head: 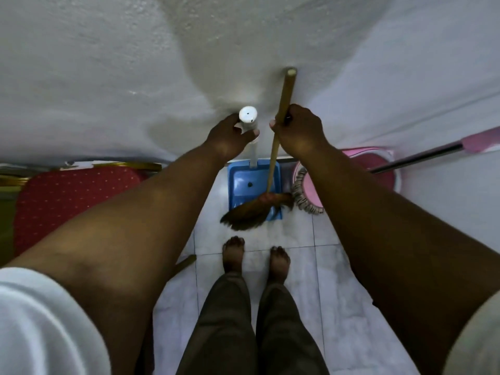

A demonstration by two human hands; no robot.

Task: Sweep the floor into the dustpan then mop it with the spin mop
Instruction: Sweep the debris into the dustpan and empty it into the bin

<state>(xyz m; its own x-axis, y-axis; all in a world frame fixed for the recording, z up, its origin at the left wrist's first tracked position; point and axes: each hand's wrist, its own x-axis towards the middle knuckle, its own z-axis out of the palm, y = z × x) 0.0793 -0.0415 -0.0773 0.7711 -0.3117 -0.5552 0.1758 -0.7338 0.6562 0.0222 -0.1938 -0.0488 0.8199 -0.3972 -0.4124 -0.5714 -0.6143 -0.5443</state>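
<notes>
I stand barefoot on a pale tiled floor [335,315] right by a white bumpy wall [108,77]. My left hand [230,136] curls around the white handle [248,119] of one blue dustpan [243,185] down below it. My right hand [300,129] grips one wooden broom [276,147], its brown bristles [244,216] at the dustpan's mouth. One pink spin mop bucket [378,169] sits below my right hand, one red chair [67,201] far left.

Left hand [230,135] grips white dustpan handle [248,119]; right hand [299,129] grips wooden broom handle [281,104]. Broom bristles [247,215] lie across front lip of blue dustpan [243,185]. Pink mop bucket [351,180] just right of dustpan; red chair [67,201] to its left; bare feet [234,253] nearer than it on tiled floor [324,266]
</notes>
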